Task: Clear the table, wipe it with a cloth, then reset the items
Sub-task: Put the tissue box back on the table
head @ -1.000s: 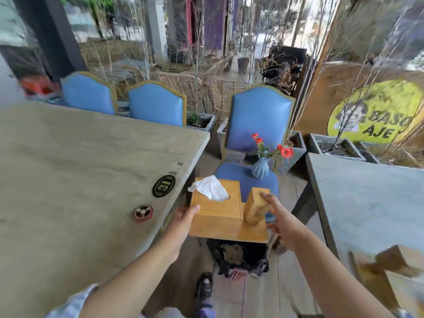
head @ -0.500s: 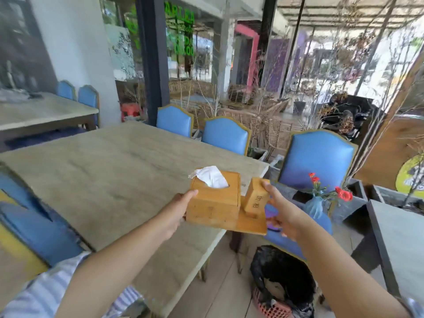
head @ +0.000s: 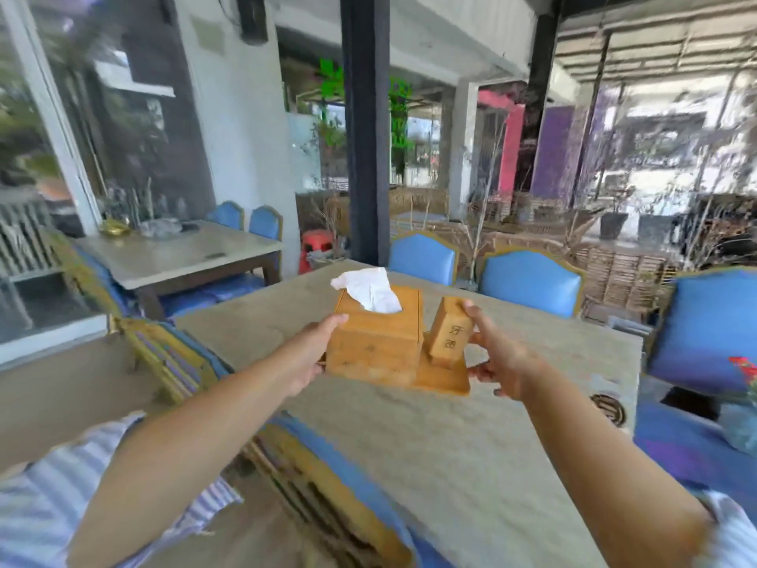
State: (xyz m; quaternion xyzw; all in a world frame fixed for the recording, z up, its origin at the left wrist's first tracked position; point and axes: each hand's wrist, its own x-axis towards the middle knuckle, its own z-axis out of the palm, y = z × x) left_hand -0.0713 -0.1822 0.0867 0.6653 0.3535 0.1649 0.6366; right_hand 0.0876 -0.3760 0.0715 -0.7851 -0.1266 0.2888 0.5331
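A wooden tissue box set (head: 379,344), a square box with a white tissue (head: 366,289) sticking out and a smaller upright wooden holder (head: 449,336) on a shared base, hangs in the air above the long stone-grey table (head: 471,448). My left hand (head: 315,354) grips the box's left side. My right hand (head: 497,356) holds the right end, with fingers on the small holder's top and the thumb under the base. No cloth is in view.
Blue chairs with gold frames stand along the far edge (head: 530,280) and at my near left (head: 229,387). A round dark emblem (head: 608,407) sits on the table at the right. A vase with red flowers (head: 745,407) stands on a blue seat at the right edge. Another table (head: 180,256) lies back left.
I have carried the tissue box set from over the blue chair and floor gap to above the table. The view swung left and up.
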